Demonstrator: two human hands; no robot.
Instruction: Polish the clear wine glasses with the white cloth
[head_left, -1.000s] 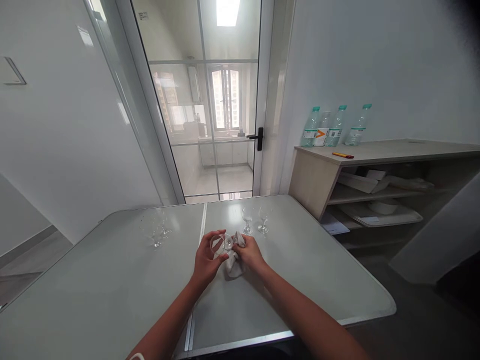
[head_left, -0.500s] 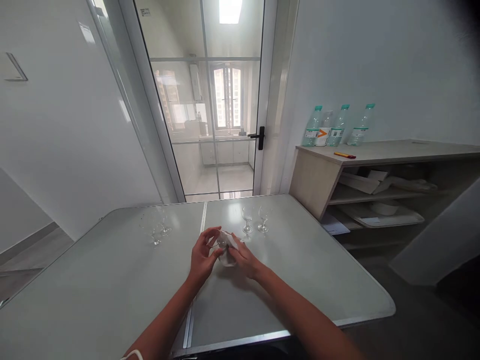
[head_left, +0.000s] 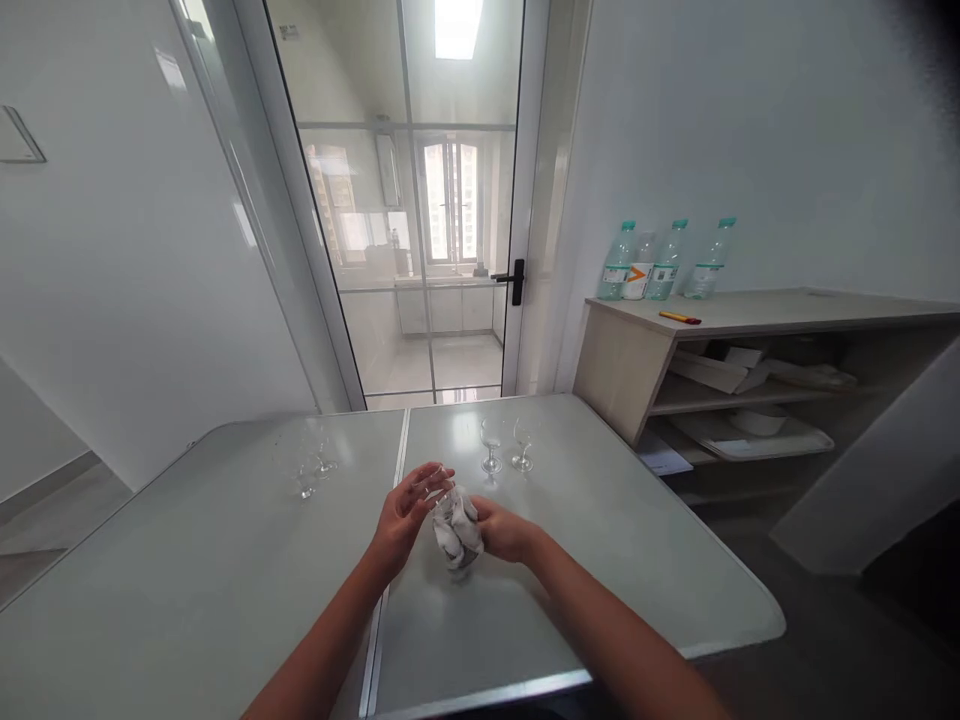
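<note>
Grey tabletop [head_left: 225,550], and the cloth [head_left: 459,532] now bulges toward six o'clock, right hand [head_left: 501,528] gripping it; left hand [head_left: 403,508] loosely cups the glass [head_left: 436,488].

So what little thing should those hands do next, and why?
Perhaps the left hand should gently steady the glass: its fingers curl around it, though how firmly I can't tell, while the right hand holds the cloth bunched up against that glass.

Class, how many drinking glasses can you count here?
5. On the table, a nearer glass and a farther glass stand at left; a third glass and fourth glass stand side by side farther right. The fifth glass is in the left hand, partly hidden by the cloth.
</note>
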